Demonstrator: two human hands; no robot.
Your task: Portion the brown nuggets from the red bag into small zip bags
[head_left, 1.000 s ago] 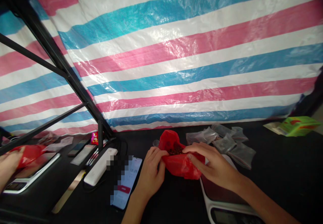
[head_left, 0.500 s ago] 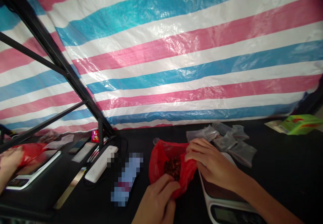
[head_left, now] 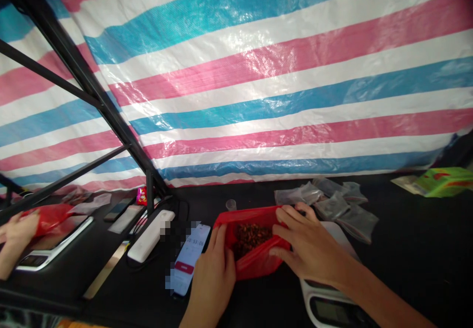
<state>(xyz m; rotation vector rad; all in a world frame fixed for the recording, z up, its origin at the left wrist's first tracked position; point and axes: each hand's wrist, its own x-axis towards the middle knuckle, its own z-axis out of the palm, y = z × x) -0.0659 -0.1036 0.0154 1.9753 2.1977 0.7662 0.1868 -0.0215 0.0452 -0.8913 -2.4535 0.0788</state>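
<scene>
A red plastic bag (head_left: pixel 258 265) stands with its mouth spread wide over the black table. Inside it lies a heap of small reddish-brown dried pieces (head_left: pixel 251 237), whose kind I cannot make out. My left hand (head_left: pixel 216 269) grips the left side of the bag, fingers over its rim. On the opposite side, my right hand (head_left: pixel 301 237) is closed on the right rim, the thumb lower at the front. Partly hidden beneath my right forearm is a white kitchen scale (head_left: pixel 314 303) with a grey display. Just beyond the bag stands a small clear cup (head_left: pixel 231 205).
Several clear zip bags (head_left: pixel 336 205) lie behind my right hand. A phone (head_left: pixel 190 259) with a running timer and a white power strip (head_left: pixel 151 237) are on the left. Past a black metal frame (head_left: pixel 99 106), another person's hand (head_left: pixel 20 229) touches a red bag on a second scale.
My left hand has moved from the bag's front to its left side. The bag's mouth is now stretched wider, showing more of the contents. The phone screen is less covered by blurring.
</scene>
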